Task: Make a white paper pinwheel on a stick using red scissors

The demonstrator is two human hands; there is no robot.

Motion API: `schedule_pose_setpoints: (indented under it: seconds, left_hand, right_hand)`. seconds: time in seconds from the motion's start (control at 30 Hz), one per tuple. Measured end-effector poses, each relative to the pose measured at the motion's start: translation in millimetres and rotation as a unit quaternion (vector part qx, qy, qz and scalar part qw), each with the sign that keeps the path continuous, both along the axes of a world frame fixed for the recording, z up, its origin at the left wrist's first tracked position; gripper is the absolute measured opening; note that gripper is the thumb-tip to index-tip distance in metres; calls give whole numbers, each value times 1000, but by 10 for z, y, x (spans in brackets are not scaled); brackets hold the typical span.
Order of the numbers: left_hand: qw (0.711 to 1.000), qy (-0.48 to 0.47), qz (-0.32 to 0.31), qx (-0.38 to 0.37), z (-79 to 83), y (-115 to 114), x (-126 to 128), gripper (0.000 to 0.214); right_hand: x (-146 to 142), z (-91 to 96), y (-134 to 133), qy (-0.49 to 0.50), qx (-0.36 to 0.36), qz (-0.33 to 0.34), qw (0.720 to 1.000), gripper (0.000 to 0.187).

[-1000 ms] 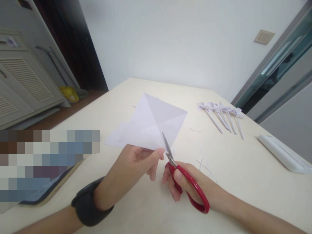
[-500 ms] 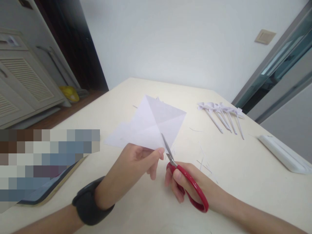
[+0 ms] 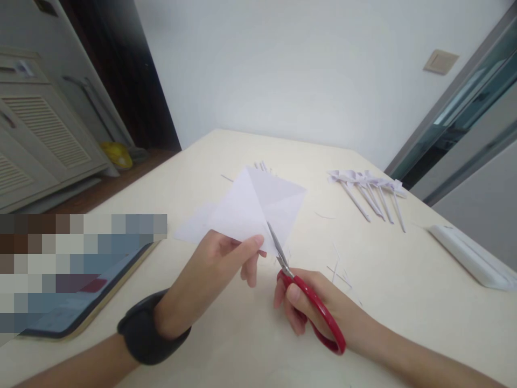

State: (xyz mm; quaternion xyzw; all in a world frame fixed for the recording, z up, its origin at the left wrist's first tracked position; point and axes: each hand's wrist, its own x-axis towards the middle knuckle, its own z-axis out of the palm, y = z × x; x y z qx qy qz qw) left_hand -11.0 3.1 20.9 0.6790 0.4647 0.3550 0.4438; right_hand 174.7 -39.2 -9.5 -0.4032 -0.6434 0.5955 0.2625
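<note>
My left hand [image 3: 220, 267] pinches the near edge of a creased white paper square [image 3: 258, 207] and holds it just above the cream table [image 3: 404, 302]. A black band wraps that wrist. My right hand [image 3: 319, 307] grips red-handled scissors [image 3: 311, 302]. Their blades [image 3: 277, 248] point away from me and bite into the paper's near edge, right beside my left fingertips.
A row of white paper pinwheels on sticks [image 3: 369, 188] lies at the back right. Thin paper scraps [image 3: 339, 269] are scattered near my right hand. A tablet [image 3: 81, 302] rests at the left edge, a white flat object [image 3: 470, 256] at the right edge.
The paper has tilted and drawn slightly toward me, and the scissor blades have gone a little deeper into its near edge. Both hands stay almost in place.
</note>
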Motion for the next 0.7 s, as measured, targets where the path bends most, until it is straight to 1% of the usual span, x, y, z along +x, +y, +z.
schedule_pose_setpoints:
  seconds: [0.1, 0.27, 0.47, 0.7]
  left_hand:
    - [1000, -7, 7, 2, -3, -5, 4, 46]
    - [999, -32, 8, 11, -9, -21, 19, 44]
    - [999, -26, -1, -26, -51, -17, 32, 42]
    - [999, -22, 9, -21, -42, -45, 26, 42]
  right_hand:
    - [-2, -18, 4, 14, -15, 2, 1000, 42]
    - [9, -17, 16, 36, -47, 19, 998, 47]
    - [25, 34, 23, 48, 12, 24, 998, 46]
    - [16, 44, 20, 36, 4, 30, 999, 46]
